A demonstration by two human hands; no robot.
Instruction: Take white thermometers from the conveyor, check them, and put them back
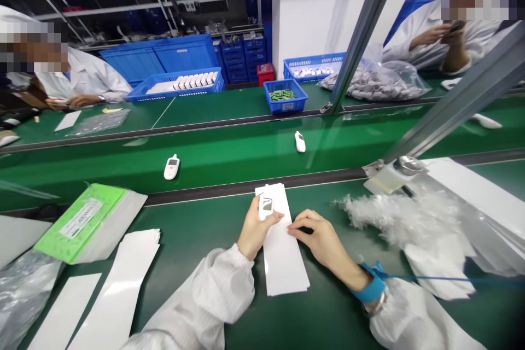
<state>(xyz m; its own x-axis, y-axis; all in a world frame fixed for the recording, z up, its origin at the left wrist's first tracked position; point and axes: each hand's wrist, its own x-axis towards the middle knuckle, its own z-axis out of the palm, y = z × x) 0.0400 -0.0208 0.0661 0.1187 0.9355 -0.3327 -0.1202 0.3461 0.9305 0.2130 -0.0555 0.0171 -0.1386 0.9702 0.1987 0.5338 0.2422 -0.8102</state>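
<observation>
My left hand (255,228) is closed around a small white handheld device (266,206) with a dark-framed display facing up. The device is held over the upper part of a narrow stack of white sheets (286,268) on the green bench. My right hand (320,237) has its thumb and index finger pinched together at the right edge of that stack. Whatever lies between those fingertips is too small to make out. A blue strap (371,283) with a cord circles my right wrist.
Two similar devices (171,167) (300,142) lie on the green conveyor (229,156) ahead. Left are a green packet (82,221) and white strips (123,279); right, crumpled clear film (381,219) and a metal post (443,93). Across the belt, co-workers sit near blue trays (176,87).
</observation>
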